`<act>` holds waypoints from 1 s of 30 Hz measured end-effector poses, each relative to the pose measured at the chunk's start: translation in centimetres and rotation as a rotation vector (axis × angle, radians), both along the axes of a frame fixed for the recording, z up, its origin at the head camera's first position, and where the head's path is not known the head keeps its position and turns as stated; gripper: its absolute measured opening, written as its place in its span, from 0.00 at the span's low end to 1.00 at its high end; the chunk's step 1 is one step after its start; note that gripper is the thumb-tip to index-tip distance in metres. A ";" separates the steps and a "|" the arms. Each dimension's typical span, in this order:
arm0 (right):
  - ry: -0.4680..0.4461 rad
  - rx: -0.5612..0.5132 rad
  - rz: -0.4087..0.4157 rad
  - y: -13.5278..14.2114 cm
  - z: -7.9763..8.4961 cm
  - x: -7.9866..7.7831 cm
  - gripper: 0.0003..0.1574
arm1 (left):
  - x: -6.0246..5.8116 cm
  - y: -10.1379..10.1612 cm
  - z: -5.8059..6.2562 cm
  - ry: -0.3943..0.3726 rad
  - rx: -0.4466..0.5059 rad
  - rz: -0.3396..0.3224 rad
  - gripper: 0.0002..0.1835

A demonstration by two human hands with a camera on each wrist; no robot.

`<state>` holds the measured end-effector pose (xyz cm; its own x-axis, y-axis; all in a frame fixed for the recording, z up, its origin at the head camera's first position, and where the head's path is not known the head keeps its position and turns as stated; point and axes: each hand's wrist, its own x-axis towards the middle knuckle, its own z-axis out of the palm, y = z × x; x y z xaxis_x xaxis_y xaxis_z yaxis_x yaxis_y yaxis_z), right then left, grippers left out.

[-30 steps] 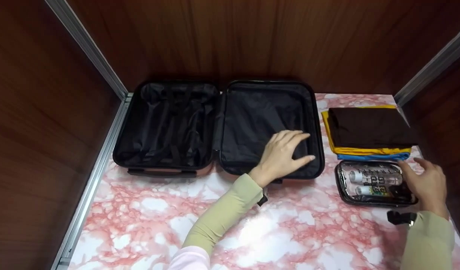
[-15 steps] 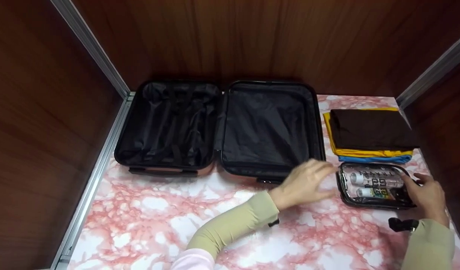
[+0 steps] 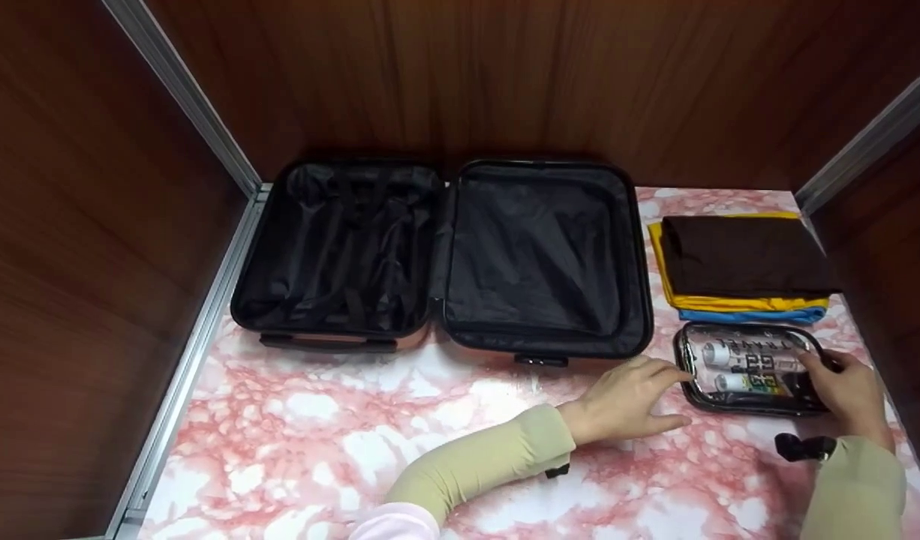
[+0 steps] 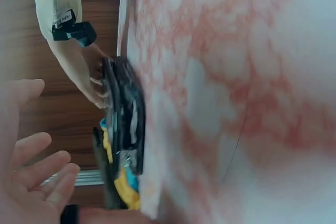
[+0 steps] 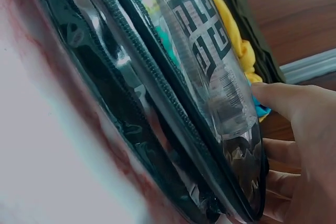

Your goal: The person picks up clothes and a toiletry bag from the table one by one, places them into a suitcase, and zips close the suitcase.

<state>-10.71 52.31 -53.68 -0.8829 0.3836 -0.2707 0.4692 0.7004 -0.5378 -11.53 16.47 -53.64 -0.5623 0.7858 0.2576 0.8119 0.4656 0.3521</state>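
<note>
Two white-capped containers (image 3: 719, 354) show through the clear, black-edged pouch (image 3: 756, 407).

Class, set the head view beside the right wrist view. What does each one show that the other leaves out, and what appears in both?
Only the head view shows the open suitcase, the left hand and the green sleeves.

Only the right wrist view shows a patch of barcode-like stripes, seen on or through the cover of the clear pouch.

Both show that pouch, the right hand gripping its end, the folded cloth stack, part of the red-and-white tabletop and some wood-grain panelling.
</note>
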 end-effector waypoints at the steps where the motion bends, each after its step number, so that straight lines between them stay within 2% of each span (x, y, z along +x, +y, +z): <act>1: -0.001 -0.008 -0.002 0.0 0.0 0.0 0.54 | 0.0 0.2 -0.3 -0.056 -0.001 0.014 0.33; 4: 0.002 -0.021 0.001 -0.1 0.0 0.1 0.55 | 0.0 0.6 -1.0 -0.199 -0.004 0.065 0.34; 6: 0.003 -0.030 -0.001 -0.1 -0.1 0.2 0.55 | 0.0 0.9 -1.2 -0.269 -0.006 0.093 0.34; 11: -0.016 -0.067 -0.008 0.0 -0.1 0.4 0.58 | -0.2 1.8 -1.2 -0.457 0.012 0.160 0.37; 16: -0.092 -0.274 -0.057 -0.4 0.2 0.6 0.64 | -0.5 2.3 -0.9 -0.667 0.056 0.259 0.41; 18: -0.125 -0.346 -0.068 -0.7 0.3 0.7 0.66 | -0.6 2.4 -0.9 -0.730 0.090 0.305 0.39; 20: -0.141 -0.321 -0.050 -1.0 0.5 0.8 0.66 | -0.8 2.4 -1.0 -0.764 0.126 0.345 0.34; 24: -0.164 -0.195 -0.024 -1.6 0.7 0.9 0.68 | -0.7 2.4 -1.6 -0.773 0.165 0.405 0.15; 28: -0.162 -0.110 0.014 -2.0 0.8 1.1 0.67 | -0.6 2.4 -1.9 -0.742 0.121 0.415 0.12; 30: -0.147 -0.084 0.042 -2.0 0.9 1.2 0.65 | -0.6 2.4 -1.8 -0.712 0.079 0.397 0.18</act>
<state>-9.51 50.27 -52.83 -0.8460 0.3181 -0.4278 0.5187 0.6765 -0.5228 -12.12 18.90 -55.48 -0.8445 0.4883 -0.2199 0.1612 0.6234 0.7651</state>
